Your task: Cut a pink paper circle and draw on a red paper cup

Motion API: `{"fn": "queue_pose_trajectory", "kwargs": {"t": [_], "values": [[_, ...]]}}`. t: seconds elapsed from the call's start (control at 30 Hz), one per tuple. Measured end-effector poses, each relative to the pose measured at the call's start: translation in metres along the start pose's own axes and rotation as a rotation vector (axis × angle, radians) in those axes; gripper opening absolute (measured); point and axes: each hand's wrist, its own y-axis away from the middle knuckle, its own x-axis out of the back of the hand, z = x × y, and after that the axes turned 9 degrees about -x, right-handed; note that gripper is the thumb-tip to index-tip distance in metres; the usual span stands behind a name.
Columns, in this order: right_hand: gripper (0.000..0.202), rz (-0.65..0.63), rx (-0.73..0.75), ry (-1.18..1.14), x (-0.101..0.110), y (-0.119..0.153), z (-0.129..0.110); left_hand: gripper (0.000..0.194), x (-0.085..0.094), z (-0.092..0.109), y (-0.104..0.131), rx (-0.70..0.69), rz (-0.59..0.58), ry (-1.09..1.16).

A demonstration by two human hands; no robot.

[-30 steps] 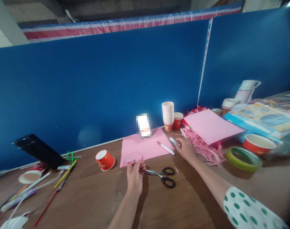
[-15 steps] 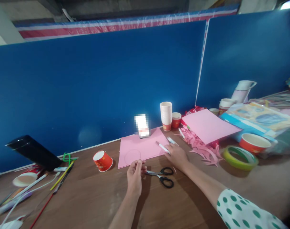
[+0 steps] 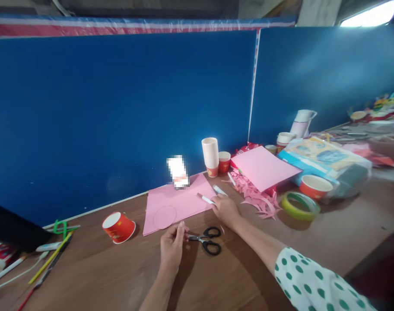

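Blue partition panels [image 3: 125,108] behind a brown tabletop [image 3: 119,276], with a stack of pink sheets [image 3: 188,199] on it as landmark for every place below. On the front part of the sheets, a thin pink disc [image 3: 164,217], lying flat and reaching just past the near edge.

Left hand [image 3: 171,248] just in front of the sheets, beside the disc, thumb and forefinger drawn into a near-closed pinch, other fingers curled; cannot tell of anything held between the tips. In front of the sheets too, right of that hand, black-handled scissors [image 3: 201,238], blade ends hidden by the fingertips.

Right hand [image 3: 227,211] at the right edge of the sheets, palm down, fingers bent and partly together at one end of a white marker [image 3: 205,198]; apparently touching, but cannot tell of a real grip. Just behind those fingers, off the same edge, a white tube [image 3: 219,190].

Changed within the last second: right hand away from the tube and over to the marker, left hand slightly back from the disc. As a judgement, the marker now in play rather than the tube, and the disc resting loose on the sheets.

Left of the sheets, a red paper cup [image 3: 121,229]; beyond their right rear corner, stacked white cups [image 3: 210,153]; farther right, pink shreds [image 3: 257,194].
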Motion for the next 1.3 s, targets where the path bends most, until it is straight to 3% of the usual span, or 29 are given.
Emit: {"fn": "queue_pose_trajectory", "kwargs": {"t": [1.3], "values": [[0.017,-0.021,-0.036,-0.057,0.0055,0.0016,-0.0021,0.032,-0.0057,0.0013,0.0029,-0.053,-0.049,-0.092]]}}
